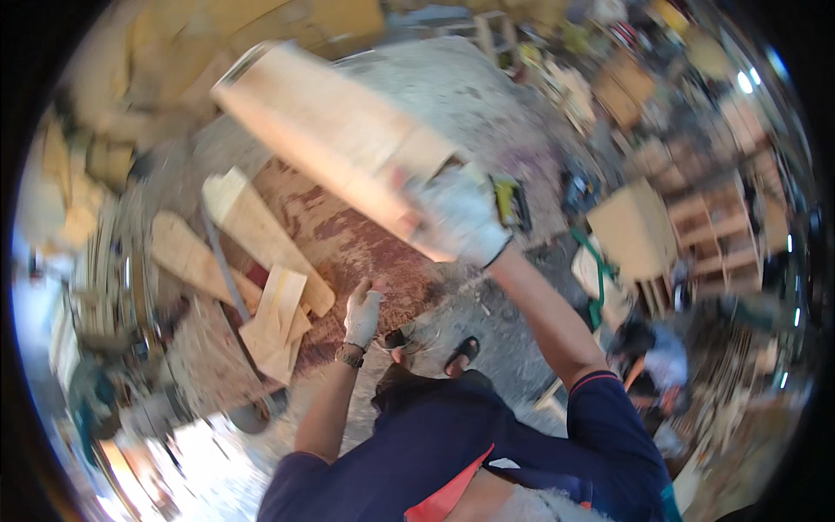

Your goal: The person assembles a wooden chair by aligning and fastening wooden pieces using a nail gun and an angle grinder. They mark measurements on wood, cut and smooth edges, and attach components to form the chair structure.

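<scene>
My right hand (463,216), in a pale work glove, is closed on the near end of a long, wide wooden piece (335,130). The piece is raised and slants up to the left over the worktable; motion blurs it, so I cannot tell whether it is a solid board or a hollow box. My left hand (362,315), gloved with bare fingertips and a watch at the wrist, hovers by the table's near edge with fingers apart and nothing in it. Left of it lie thin wooden sheets (280,326) and a long tapered board (265,235).
The worktable (348,265) has a worn reddish top. Another rounded board (196,257) and a thin strip (224,261) lie at its left. A yellow-green tool (511,202) sits beyond my right hand. At right are a wooden shelf unit (718,228) and a crouching person (657,365).
</scene>
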{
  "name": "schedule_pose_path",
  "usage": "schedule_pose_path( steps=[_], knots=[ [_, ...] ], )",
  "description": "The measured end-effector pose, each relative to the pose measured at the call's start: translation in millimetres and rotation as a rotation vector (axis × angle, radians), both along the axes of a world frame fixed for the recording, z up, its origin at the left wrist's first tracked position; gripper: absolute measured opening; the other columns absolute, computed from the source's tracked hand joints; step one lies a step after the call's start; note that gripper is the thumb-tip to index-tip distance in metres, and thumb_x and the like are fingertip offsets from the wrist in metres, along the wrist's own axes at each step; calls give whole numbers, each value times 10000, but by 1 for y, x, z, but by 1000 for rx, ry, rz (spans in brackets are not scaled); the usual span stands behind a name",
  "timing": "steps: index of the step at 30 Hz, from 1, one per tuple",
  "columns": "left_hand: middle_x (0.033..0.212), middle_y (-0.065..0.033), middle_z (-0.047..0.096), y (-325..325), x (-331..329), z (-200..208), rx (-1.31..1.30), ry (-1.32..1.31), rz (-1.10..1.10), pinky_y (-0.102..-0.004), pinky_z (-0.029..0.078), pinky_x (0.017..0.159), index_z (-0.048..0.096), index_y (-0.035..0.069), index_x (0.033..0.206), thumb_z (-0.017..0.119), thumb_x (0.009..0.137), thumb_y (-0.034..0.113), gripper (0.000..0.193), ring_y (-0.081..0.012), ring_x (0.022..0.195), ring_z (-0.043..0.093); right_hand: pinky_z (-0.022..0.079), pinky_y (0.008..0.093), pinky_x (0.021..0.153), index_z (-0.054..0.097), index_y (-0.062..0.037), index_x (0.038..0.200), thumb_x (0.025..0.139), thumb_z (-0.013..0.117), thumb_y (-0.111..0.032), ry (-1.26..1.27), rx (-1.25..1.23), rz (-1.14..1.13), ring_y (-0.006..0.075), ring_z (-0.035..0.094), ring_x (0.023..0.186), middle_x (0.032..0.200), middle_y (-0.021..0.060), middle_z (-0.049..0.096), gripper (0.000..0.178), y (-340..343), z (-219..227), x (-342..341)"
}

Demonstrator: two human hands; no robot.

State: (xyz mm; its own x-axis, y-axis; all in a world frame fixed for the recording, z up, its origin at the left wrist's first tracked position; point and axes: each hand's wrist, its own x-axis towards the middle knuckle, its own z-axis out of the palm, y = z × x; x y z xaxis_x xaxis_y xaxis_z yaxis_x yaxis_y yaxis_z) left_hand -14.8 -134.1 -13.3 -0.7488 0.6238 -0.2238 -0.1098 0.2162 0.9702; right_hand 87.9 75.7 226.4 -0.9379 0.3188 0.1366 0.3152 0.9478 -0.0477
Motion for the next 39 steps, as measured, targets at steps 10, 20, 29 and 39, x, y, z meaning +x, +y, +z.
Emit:
schedule_pose_path(
  steps=[10,20,29,39],
  knots=[
    [1293,-128,618,-29,67,-51,-176,-464,-493,-375,467,1019,537,-23,1405,486,1038,397,560,-228,1128,580,508,460,629,584,-120,1296,886,644,-243,386,-126,50,339,643,674,648,96,583,432,-187,-30,186],
    [1364,-125,568,-49,235,-68,-432,-452,-948,-405,431,1059,508,11,1438,457,1027,444,599,-242,1206,529,454,552,643,557,-125,1388,761,761,-299,514,-223,-334,411,638,725,681,147,602,682,-333,-19,412],
    [1427,-122,523,-51,380,-53,-541,-358,-1279,-432,399,1096,481,42,1468,431,1016,485,634,-255,1277,482,464,457,729,695,-50,1147,779,745,-218,809,41,-587,324,585,729,705,99,541,408,-447,12,544],
    [1497,-119,473,-49,502,-56,-617,-325,-1473,-462,363,1136,452,77,1501,402,1005,532,675,-270,1355,430,506,449,921,674,-24,1293,772,784,-238,896,147,-980,325,624,823,783,100,586,574,-548,30,655]
  ],
)
